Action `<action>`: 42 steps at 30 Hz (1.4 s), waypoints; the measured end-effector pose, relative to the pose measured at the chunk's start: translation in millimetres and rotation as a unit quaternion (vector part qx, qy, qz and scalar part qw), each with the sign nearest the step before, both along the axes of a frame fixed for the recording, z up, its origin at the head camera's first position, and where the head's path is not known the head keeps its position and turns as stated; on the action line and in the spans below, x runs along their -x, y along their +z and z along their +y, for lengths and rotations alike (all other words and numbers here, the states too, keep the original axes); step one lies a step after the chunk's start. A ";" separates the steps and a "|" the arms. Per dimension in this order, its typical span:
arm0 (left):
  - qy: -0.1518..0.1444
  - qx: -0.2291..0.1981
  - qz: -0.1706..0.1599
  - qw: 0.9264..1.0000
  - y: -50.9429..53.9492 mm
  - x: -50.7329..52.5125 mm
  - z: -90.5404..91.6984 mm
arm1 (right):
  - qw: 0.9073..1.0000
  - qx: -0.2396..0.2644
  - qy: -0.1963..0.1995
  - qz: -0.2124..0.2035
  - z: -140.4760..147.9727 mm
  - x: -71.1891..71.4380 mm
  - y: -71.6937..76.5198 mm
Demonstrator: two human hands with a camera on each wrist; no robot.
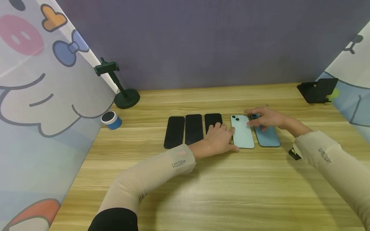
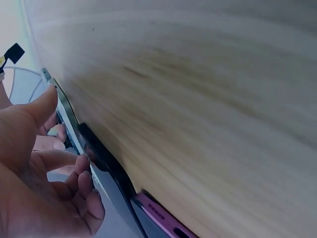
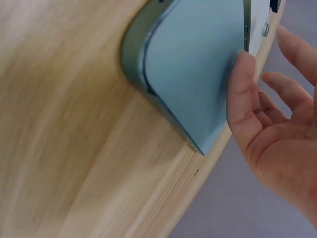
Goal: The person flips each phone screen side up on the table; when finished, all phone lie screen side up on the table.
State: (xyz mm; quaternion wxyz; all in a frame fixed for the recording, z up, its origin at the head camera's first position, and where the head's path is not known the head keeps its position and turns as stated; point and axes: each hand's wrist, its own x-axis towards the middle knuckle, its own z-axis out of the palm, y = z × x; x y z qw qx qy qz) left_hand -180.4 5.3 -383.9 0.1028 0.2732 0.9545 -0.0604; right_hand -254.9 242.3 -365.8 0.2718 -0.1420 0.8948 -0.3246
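Three phones with dark screens up, the left one (image 1: 174,132), the middle one (image 1: 194,129) and the third (image 1: 213,119), lie side by side. To their right are a pale mint phone (image 1: 242,134) and a blue phone (image 1: 268,136), both back up. My left hand (image 1: 218,140) lies over the lower part of the third dark phone, its fingers at the pale phone's left edge. Over the blue phone's upper end is my right hand (image 1: 267,117), fingers spread toward the pale phone. In the right wrist view its thumb (image 3: 241,94) is at the blue phone's edge.
A dark green stand (image 1: 124,89) and a blue-and-white jar (image 1: 111,120) stand at the left of the wooden table (image 1: 202,199). A black stand (image 1: 318,90) is at the back right. Near my right sleeve lies a small black object (image 1: 294,154). A grey partition (image 1: 202,45) closes the back.
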 end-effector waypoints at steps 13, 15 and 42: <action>-0.001 0.012 -0.006 1.000 3.1 1.5 5.9 | 0.999 0.035 -0.008 -0.037 -0.2 4.0 -2.7; -0.005 0.011 -0.010 1.000 4.0 2.8 4.7 | 0.997 0.051 -0.013 -0.057 1.2 5.6 -2.7; -0.003 -0.019 -0.028 0.999 1.1 4.9 1.3 | 0.993 0.057 -0.026 -0.098 2.1 23.5 -6.2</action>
